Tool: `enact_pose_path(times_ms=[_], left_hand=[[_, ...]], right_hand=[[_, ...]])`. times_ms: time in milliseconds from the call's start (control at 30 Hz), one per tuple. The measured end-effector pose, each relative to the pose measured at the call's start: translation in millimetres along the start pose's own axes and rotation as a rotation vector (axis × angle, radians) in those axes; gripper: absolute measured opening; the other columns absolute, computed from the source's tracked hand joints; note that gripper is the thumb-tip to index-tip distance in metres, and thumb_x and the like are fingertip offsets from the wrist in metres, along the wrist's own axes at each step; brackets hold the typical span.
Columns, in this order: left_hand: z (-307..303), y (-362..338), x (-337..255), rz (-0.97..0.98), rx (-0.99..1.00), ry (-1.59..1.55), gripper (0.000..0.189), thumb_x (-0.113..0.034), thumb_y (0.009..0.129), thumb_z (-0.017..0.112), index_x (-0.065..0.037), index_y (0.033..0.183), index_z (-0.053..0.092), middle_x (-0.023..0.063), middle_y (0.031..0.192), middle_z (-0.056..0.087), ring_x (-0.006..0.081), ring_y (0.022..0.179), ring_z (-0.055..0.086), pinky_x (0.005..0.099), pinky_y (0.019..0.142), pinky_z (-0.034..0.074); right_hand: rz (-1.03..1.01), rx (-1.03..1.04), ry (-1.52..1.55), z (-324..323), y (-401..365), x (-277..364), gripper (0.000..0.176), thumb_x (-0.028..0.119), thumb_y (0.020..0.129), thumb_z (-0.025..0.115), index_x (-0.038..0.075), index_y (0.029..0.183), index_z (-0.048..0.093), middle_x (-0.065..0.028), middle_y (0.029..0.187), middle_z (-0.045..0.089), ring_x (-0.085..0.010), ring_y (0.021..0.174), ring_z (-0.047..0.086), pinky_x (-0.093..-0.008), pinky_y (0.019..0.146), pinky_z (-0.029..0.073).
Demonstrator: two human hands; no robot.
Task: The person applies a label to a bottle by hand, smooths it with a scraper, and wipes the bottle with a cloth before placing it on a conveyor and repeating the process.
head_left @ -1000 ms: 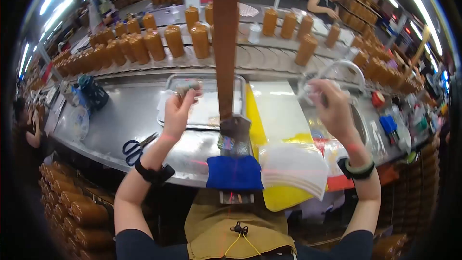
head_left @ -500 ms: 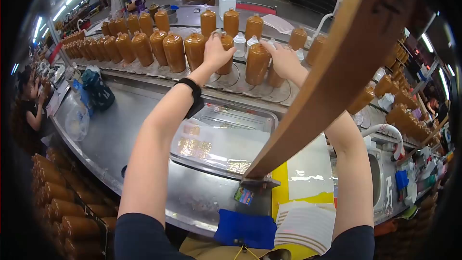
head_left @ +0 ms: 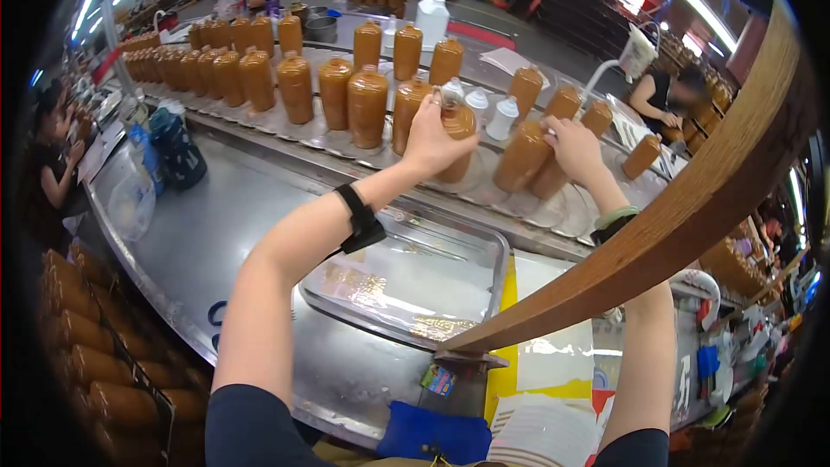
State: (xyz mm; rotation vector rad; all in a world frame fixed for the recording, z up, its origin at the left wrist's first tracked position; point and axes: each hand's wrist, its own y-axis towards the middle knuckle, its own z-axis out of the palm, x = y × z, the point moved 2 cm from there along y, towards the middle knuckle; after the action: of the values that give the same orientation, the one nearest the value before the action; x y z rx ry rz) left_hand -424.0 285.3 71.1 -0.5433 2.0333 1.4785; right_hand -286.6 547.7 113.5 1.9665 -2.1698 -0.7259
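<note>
Near the upper centre of the frame, your left hand [head_left: 435, 143] was curled around the upper part of a brown bottle [head_left: 458, 124]. Just to its right, your right hand [head_left: 573, 149] had its fingers drawn narrow at the top of a blurred brown bottle [head_left: 522, 157]; whether they gripped it was unclear. White bottles [head_left: 501, 119] stood just behind, between your hands. Below, at the centre, a metal tray [head_left: 499, 270] lay on the counter [head_left: 341, 372].
</note>
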Motion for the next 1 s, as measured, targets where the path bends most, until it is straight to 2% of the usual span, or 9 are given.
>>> enact_pose_path(times_ms=[33,200,300,467,567,667,733,867,1000], left_hand=[[-20,-6,-11,0.013,0.03,-0.002,0.067,-0.03,0.068,0.087,0.002,0.119,0.057,0.023,0.117,0.058,0.0397,0.114,0.06,0.0437,0.101,0.049],[-161,-42,-45,-0.04,0.129,0.01,0.055,-0.02,0.07,0.088,-0.003,0.114,0.06,0.014,0.11,0.061,0.0234,0.104,0.066,0.0366,0.092,0.054],[-225,-62,-23,-0.056,0.026,0.201,0.054,-0.025,0.068,0.089,-0.003,0.11,0.062,0.0145,0.107,0.065,0.027,0.099,0.067,0.0382,0.09,0.054],[-304,-96,2,-0.176,-0.071,0.409,0.057,-0.026,0.065,0.09,-0.001,0.109,0.062,0.0146,0.103,0.067,0.0289,0.097,0.068,0.0385,0.089,0.054],[-331,-117,22,-0.231,-0.134,0.478,0.058,-0.026,0.065,0.09,-0.001,0.109,0.062,0.0154,0.104,0.067,0.0301,0.097,0.068,0.0387,0.089,0.054],[-344,-131,32,-0.254,-0.172,0.488,0.06,-0.026,0.064,0.09,0.001,0.109,0.061,0.0169,0.106,0.066,0.0314,0.099,0.067,0.039,0.09,0.053],[-352,-136,35,-0.271,-0.311,0.597,0.06,-0.027,0.065,0.09,0.002,0.109,0.061,0.0172,0.108,0.066,0.0321,0.1,0.067,0.0394,0.091,0.053],[-344,-128,23,-0.303,-0.214,0.591,0.058,-0.027,0.066,0.089,0.001,0.108,0.061,0.0181,0.107,0.065,0.034,0.1,0.066,0.0409,0.09,0.053],[-352,-134,43,-0.275,-0.242,0.593,0.059,-0.026,0.065,0.09,0.001,0.108,0.061,0.0173,0.106,0.065,0.0353,0.099,0.066,0.0419,0.089,0.053]], right_hand=[[0.023,-0.04,-0.003,0,-3,0,0.018,0.031,0.099,0.06,0.018,0.111,0.062,-0.01,0.102,0.067,-0.0308,0.098,0.067,-0.0492,0.084,0.053],[0.087,0.143,0.267,1,4,-28,0.022,0.027,0.101,0.056,0.012,0.114,0.064,-0.0201,0.103,0.064,-0.0414,0.099,0.062,-0.0484,0.087,0.05],[-0.018,0.167,0.26,-1,9,-18,0.024,0.026,0.102,0.055,0.006,0.109,0.066,-0.0221,0.104,0.061,-0.0421,0.101,0.061,-0.0488,0.088,0.049],[-0.202,0.195,0.39,-82,25,106,0.021,0.024,0.102,0.055,0.006,0.108,0.065,-0.0191,0.106,0.058,-0.041,0.098,0.06,-0.0474,0.087,0.048],[-0.387,0.174,0.583,-82,51,173,0.017,0.02,0.102,0.057,0.007,0.11,0.064,-0.0168,0.106,0.056,-0.0383,0.1,0.06,-0.0444,0.088,0.049],[-0.707,-0.026,0.905,-90,64,256,0.013,0.013,0.098,0.063,0.007,0.11,0.063,-0.0144,0.104,0.055,-0.0343,0.097,0.061,-0.0408,0.085,0.05],[-0.735,0.014,0.922,-81,71,303,0.013,0.013,0.097,0.066,0.007,0.109,0.064,-0.0135,0.102,0.055,-0.0336,0.096,0.061,-0.0411,0.084,0.052],[-1.051,-0.146,0.766,-56,80,375,0.011,0.02,0.098,0.064,0.011,0.106,0.064,-0.0126,0.101,0.056,-0.0355,0.092,0.062,-0.0446,0.079,0.053],[-1.13,-0.049,0.766,-52,77,399,0.012,0.022,0.098,0.063,0.013,0.105,0.065,-0.0119,0.103,0.057,-0.0363,0.094,0.063,-0.0455,0.08,0.053]])
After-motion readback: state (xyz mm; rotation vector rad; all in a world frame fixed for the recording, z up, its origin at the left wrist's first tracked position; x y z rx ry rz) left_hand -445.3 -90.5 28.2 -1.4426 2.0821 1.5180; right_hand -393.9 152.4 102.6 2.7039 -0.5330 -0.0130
